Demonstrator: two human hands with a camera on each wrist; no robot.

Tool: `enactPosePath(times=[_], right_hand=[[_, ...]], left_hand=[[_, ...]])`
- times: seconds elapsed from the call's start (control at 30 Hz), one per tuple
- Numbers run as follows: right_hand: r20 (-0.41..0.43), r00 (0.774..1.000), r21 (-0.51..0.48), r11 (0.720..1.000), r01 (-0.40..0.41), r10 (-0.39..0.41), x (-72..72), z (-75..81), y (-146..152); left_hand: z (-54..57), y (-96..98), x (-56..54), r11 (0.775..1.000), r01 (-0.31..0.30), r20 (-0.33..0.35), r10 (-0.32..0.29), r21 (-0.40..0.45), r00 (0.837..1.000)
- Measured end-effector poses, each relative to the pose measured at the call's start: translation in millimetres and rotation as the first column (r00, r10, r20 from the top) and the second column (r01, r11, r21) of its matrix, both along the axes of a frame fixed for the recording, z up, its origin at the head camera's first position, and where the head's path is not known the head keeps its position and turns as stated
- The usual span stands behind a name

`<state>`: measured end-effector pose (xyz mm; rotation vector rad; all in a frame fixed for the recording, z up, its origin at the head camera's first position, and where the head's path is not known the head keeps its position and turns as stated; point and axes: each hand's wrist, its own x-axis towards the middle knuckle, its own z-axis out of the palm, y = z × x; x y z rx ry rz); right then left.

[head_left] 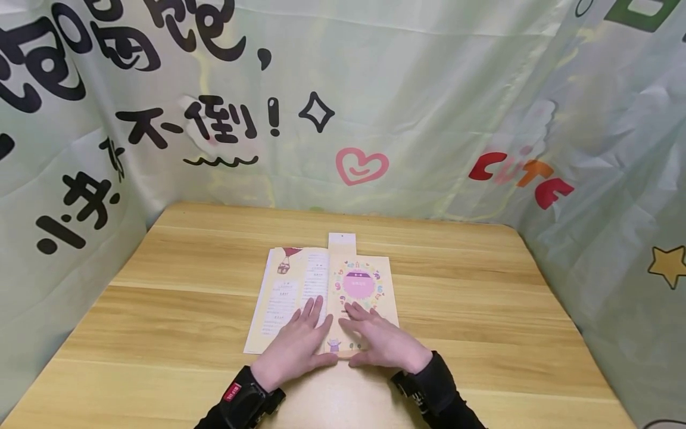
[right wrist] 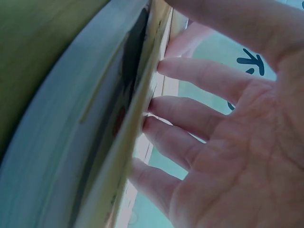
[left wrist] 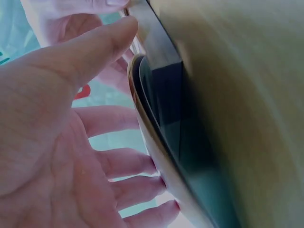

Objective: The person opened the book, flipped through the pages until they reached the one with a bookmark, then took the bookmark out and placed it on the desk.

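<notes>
An open book (head_left: pixel 286 298) lies on the wooden table, its left page printed with text and a balloon drawing, its right page showing a pink circle ringed by small pictures. A pale bookmark-like strip (head_left: pixel 342 241) sticks out past the top edge near the fold. My left hand (head_left: pixel 297 345) rests on the lower left page with fingers extended, and in the left wrist view its fingertips (left wrist: pixel 166 211) touch the page. My right hand (head_left: pixel 383 339) lies on the lower right page, fingers spread; in the right wrist view its fingertips (right wrist: pixel 149 124) press the paper above a thick stack of pages.
The wooden table (head_left: pixel 471 322) extends around the book on every side. Behind it and at both sides hang pale printed cloths (head_left: pixel 423 119) with black lettering, a pink heart and a star. A dark cable (head_left: pixel 664 422) shows at the lower right corner.
</notes>
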<state>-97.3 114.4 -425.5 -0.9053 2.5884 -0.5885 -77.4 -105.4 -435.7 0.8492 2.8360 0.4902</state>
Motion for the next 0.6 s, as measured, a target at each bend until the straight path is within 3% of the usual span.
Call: enactPosePath(times=[0.23, 0.6], right_hand=[[0.02, 1.0, -0.009, 1.0, 0.005, -0.004, -0.5, 1.5, 1.8], [0.023, 1.0, -0.016, 1.0, -0.002, 0.002, -1.9, 2.7, 3.1]], left_hand=[[-2.0, 0.8, 1.7, 0.999, 0.013, -0.079, -0.016, -0.041, 0.997], [-0.9, 0.8, 1.1, 0.999, 0.019, -0.081, -0.023, -0.046, 0.996]])
